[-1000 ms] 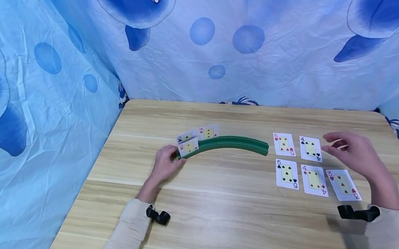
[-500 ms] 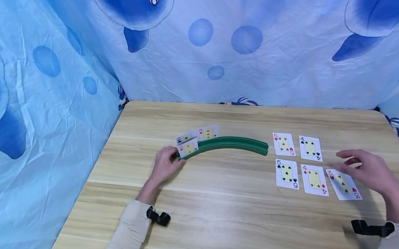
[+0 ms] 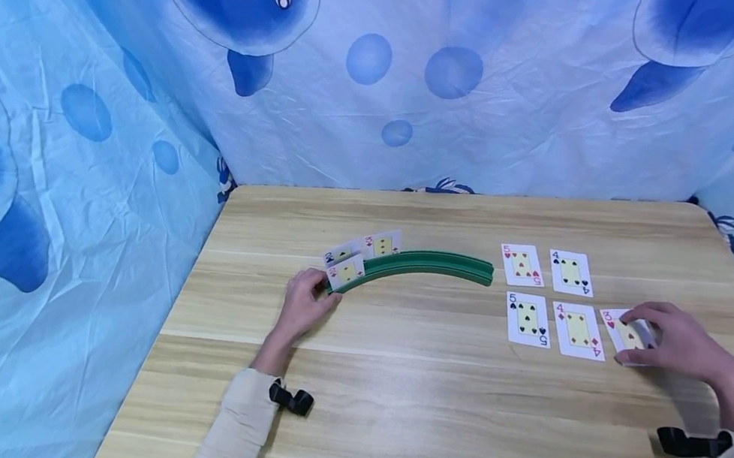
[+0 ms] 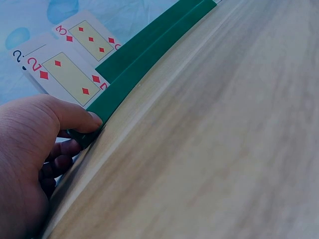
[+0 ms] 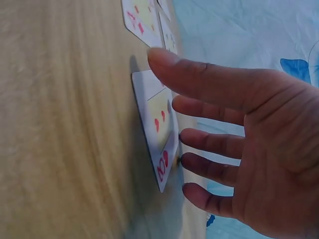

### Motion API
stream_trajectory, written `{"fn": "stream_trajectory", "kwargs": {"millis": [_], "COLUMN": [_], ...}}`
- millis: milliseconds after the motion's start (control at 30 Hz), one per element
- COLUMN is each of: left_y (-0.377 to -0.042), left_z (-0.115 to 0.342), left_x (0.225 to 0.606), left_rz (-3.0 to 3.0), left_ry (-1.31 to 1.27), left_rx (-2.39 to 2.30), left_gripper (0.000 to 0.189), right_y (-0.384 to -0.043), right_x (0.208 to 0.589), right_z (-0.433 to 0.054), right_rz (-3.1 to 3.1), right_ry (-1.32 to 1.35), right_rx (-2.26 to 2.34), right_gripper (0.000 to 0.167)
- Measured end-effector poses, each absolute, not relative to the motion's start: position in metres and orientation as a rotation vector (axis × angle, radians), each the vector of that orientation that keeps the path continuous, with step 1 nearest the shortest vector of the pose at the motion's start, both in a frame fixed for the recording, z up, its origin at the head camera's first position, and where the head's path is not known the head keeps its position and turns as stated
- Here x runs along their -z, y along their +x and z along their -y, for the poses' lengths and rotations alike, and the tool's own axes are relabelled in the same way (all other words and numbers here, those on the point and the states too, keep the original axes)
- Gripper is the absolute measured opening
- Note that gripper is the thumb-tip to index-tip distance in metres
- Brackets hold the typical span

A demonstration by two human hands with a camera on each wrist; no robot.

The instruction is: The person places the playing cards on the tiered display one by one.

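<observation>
My left hand (image 3: 302,303) pinches the near left end of a curved green card holder (image 3: 441,262), thumb on its front wall in the left wrist view. Standing in that end are a two of diamonds (image 4: 70,79), a black two (image 3: 340,250) partly hidden behind it, and a three of diamonds (image 3: 382,244). On the right, my right hand (image 3: 687,342) hovers low over the three of hearts (image 3: 620,330), covering part of it. In the right wrist view its thumb and fingers are spread about that card, which lies flat on the table.
Left of the three of hearts lie a four of diamonds (image 3: 577,331) and a five of spades (image 3: 526,320). Behind them are a five of hearts (image 3: 521,265) and a four of spades (image 3: 571,273). Blue patterned cloth (image 3: 396,89) hangs behind the wooden table (image 3: 403,392).
My right hand has come from beside the four of spades, back and down toward me, to the three of hearts. The left hand stays on the card holder.
</observation>
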State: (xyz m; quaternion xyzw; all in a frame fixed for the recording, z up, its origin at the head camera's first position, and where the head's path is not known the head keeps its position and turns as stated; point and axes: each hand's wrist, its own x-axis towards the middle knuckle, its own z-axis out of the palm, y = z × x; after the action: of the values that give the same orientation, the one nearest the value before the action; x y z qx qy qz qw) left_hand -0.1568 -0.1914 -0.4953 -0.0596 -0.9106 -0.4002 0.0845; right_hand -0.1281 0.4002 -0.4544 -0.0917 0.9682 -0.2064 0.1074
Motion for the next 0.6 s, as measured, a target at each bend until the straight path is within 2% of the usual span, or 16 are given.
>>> {"fn": "stream_trajectory", "kwargs": {"millis": [300,600], "left_y": [-0.1566,-0.1563], "left_z": [0.1906,0.1912], "left_x": [0.495,0.4955], "left_rz": [2.722,2.709], "left_ry": [-0.182,-0.184], "left_rx": [1.185,1.186], "left_gripper": [0.035,0.035], "right_y": [-0.1259,-0.1282], "right_x": [0.4622,0.4607], "right_z": [-0.3988,-0.3987], "right_rz": [-2.89,-2.844], "right_ry": [-0.267,-0.182], "right_rx": [0.574,0.549], "right_gripper": [0.071,0.087]}}
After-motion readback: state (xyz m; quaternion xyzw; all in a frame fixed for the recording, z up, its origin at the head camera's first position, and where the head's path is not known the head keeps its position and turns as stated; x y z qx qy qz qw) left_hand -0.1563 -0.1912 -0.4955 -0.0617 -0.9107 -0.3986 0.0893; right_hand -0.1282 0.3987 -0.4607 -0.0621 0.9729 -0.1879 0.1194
